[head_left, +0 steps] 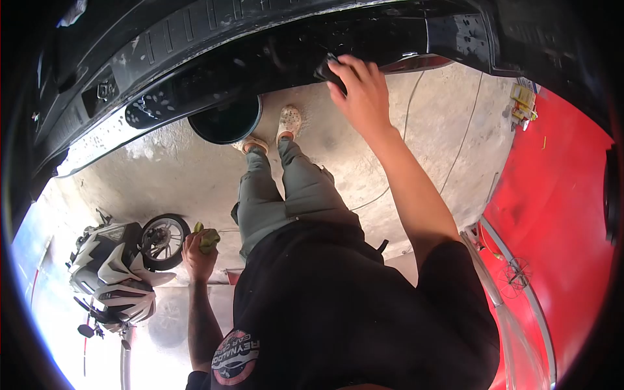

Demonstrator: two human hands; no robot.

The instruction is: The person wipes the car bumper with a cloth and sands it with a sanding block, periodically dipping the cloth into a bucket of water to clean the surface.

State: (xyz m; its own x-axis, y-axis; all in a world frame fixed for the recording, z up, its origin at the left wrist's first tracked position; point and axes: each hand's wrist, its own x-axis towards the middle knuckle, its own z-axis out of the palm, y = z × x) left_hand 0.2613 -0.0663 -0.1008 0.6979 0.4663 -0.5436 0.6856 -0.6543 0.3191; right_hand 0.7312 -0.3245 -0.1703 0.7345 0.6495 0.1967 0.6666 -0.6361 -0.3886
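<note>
Head view, near to far. Item: black T-shirt point(364, 305) with round printed badge point(235, 357), worn by the person at work. Item: left hand point(199, 257), lowered at the side, fingers closed round a crumpled yellow-green cloth point(208, 240). Item: right hand point(367, 91), arm stretched forward, thumb and fingers clamped on a dark pad point(330, 70), which appears to rest against the lower part of a glossy black vehicle panel point(273, 55). Hands well apart.

Step in hand, by judgement: working the pad over the panel. Next move would call for flat, even pressure and a light grip; the cloth seems suited to wiping.

Surface: panel curved, reflective, pale spots toward its left end; whether residue or reflection, cannot tell. Below: round dark tub point(258, 121), beside pale clogs point(290, 121) on a scuffed concrete floor point(351, 149).

Room: small yellow packets point(523, 101) at the floor's right edge; red surface point(552, 175) beyond; white-and-black motorcycle point(117, 260) at left, in bright light.
</note>
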